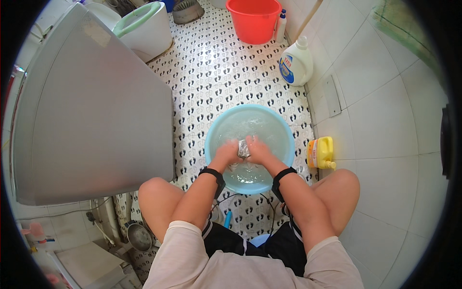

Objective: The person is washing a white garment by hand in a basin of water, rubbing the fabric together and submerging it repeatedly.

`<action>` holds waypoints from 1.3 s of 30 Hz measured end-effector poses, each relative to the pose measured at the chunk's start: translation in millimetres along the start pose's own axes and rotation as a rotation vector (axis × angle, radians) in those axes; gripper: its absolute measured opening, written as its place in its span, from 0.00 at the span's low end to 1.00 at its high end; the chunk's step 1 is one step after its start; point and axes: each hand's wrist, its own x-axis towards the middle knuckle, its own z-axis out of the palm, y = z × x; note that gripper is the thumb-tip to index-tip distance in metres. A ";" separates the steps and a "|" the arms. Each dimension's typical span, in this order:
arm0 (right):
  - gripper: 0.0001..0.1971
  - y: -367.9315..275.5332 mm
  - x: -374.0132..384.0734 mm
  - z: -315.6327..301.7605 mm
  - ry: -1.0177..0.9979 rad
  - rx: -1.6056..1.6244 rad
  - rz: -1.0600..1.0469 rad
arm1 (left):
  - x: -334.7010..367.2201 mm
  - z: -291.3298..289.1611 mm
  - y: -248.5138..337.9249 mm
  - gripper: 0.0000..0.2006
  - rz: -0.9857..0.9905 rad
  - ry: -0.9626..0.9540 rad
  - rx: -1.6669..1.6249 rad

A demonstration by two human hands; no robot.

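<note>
A light blue basin (210,171) of cloudy water stands on the floor in front of me. Over the water, near the basin's middle, a small wet whitish-grey cloth (243,148) is bunched between my two hands. My left hand (229,151) grips its left side, with the fingers curled in. On the cloth's other side my right hand (257,149) is closed round it, knuckles up. Some of the fingertips are hidden by the cloth and the splashing water. Black bands circle both of my wrists.
A yellow bottle (321,152) stands right of the basin, by the tiled wall. Farther off are a white detergent jug (296,62) and a red bucket (253,21). A large grey appliance (96,111) fills the left side. Behind it is a toilet with a green seat (137,19).
</note>
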 end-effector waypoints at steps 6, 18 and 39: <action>0.41 9.6 -10.7 -33.7 0.074 0.074 -0.019 | -8.5 -32.5 5.4 0.40 0.066 0.063 -0.025; 0.28 -1.0 -40.1 -106.9 0.400 0.519 -0.068 | -51.2 -112.1 34.6 0.31 0.305 0.194 -0.156; 0.33 -0.1 -47.1 -113.3 0.322 0.307 -0.316 | -83.5 -146.5 75.0 0.10 0.584 0.258 -0.838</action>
